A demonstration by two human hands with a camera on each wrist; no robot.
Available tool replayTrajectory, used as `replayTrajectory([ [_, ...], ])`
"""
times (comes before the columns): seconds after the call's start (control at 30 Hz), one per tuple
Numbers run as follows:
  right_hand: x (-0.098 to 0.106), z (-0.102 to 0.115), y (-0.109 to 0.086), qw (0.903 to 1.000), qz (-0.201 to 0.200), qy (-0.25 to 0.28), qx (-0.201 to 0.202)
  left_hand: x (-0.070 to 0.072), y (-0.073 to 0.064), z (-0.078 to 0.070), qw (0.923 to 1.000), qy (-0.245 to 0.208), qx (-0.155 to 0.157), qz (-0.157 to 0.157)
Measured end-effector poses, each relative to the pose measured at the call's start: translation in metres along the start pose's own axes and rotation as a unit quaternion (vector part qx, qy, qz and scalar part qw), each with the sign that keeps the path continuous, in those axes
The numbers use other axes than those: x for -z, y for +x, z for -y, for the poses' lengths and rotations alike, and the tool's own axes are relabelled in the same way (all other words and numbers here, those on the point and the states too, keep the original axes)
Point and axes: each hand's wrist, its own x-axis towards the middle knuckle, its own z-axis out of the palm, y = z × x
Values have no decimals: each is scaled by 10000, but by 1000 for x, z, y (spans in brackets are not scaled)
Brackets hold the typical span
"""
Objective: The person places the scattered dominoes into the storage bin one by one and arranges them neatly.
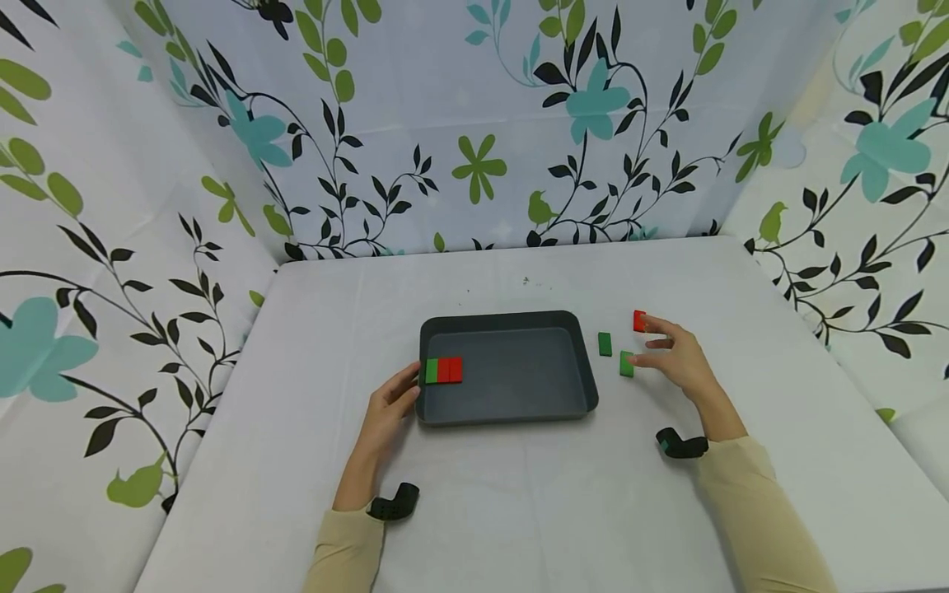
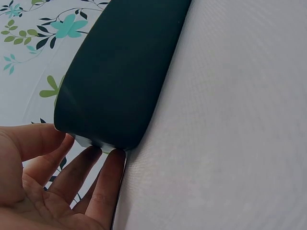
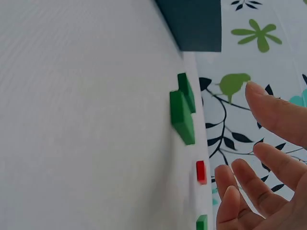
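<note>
A dark grey rectangular tray (image 1: 511, 412) lies on the white table. At its left end my left hand (image 1: 389, 403) rests its fingertips against the outer wall, seen close up in the left wrist view. Inside the tray, a green block (image 1: 432, 371) and two red blocks (image 1: 449, 370) sit side by side by the left wall. My right hand (image 1: 678, 358) hovers right of the tray, fingers spread and holding nothing. Near its fingertips are a red block (image 1: 638, 320) and a green block (image 1: 626, 364); another green block (image 1: 605, 344) lies nearer the tray.
The right wrist view also shows a green block (image 3: 202, 223) at the bottom edge, beyond the red one. White cloth covers the table (image 1: 519, 511). A leaf-patterned curtain (image 1: 474, 123) hangs behind and at both sides. Each wrist wears a small black device (image 1: 395, 501).
</note>
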Motion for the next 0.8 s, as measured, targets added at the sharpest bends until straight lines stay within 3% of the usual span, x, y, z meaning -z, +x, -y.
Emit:
replayTrajectory([
  [0.2,0,-10,-1,9994,156,-158,-274,-1,1,1,10000,-42,-59,-3],
  [0.8,-9,-17,4,9969,158,-705,-318,0,0,1,10000,-65,7,23],
])
